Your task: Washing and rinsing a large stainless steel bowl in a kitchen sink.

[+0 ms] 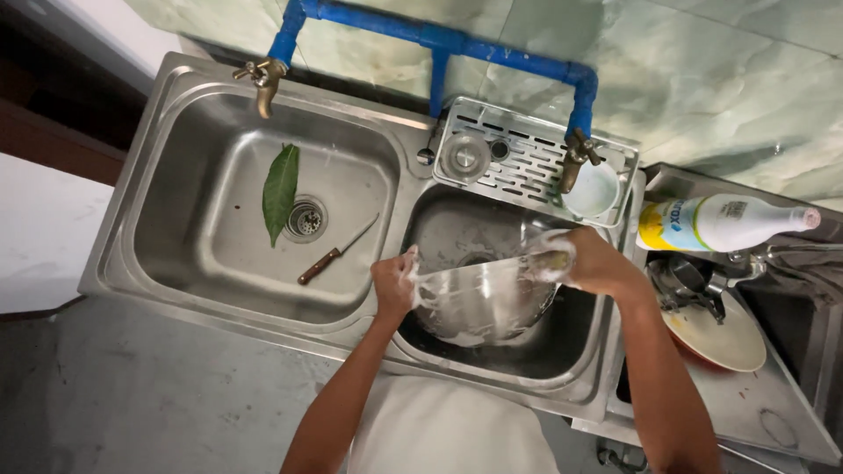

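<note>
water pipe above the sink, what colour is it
Blue; the water pipe shows clearly in the head view.

Pale green marbled wall [720, 79] behind, blue pipe [439, 37] running across it with two brass taps, grey concrete floor [132, 395] below, pretty dim light.

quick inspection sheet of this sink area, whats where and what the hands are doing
surface: steel double sink, both basins wet
job's things: soapy steel bowl tilted over the right basin; foamy sponge on its rim
clutter: green leaf and knife in left basin; drain rack; bottle lying by a plate
grippers: left hand grips the bowl rim; right hand holds the sponge
cables: nothing seen
surroundings: blue pipe, two brass taps, marble-look wall
</note>
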